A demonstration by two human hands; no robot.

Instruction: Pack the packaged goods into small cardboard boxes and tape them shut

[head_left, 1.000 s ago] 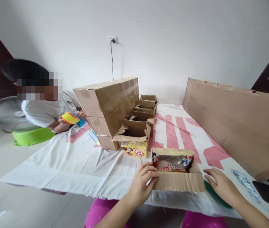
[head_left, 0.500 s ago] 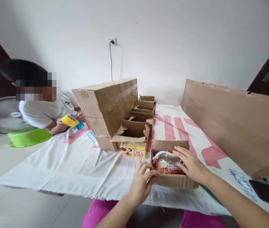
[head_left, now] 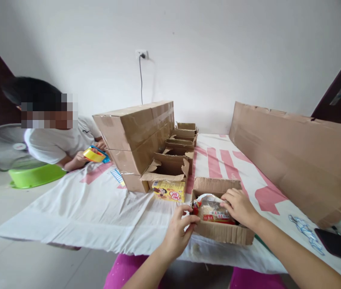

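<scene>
A small open cardboard box (head_left: 223,234) stands near the table's front edge, its back flap raised. Inside lies a clear plastic packet (head_left: 215,208) with red and white printing; a small red item (head_left: 195,209) shows at the box's left end. My left hand (head_left: 180,229) is closed at the box's left wall, fingers over the rim and thumb below. With bent fingers held together, my right hand (head_left: 240,206) grips the packet's right end; its fingertips are partly hidden. A yellow printed carton (head_left: 169,191) lies to the left of the box.
Several open cardboard boxes (head_left: 166,176) run in a row beside stacked closed boxes (head_left: 125,132). A cardboard panel (head_left: 297,160) stands at right, near a black phone (head_left: 339,245). At left, another person (head_left: 53,144) holds a yellow and blue object (head_left: 95,154).
My right hand's spread fingers have drawn together and bent at the packet's right end. My left hand has stayed at the box's left rim. The other person's yellow object has moved slightly right.
</scene>
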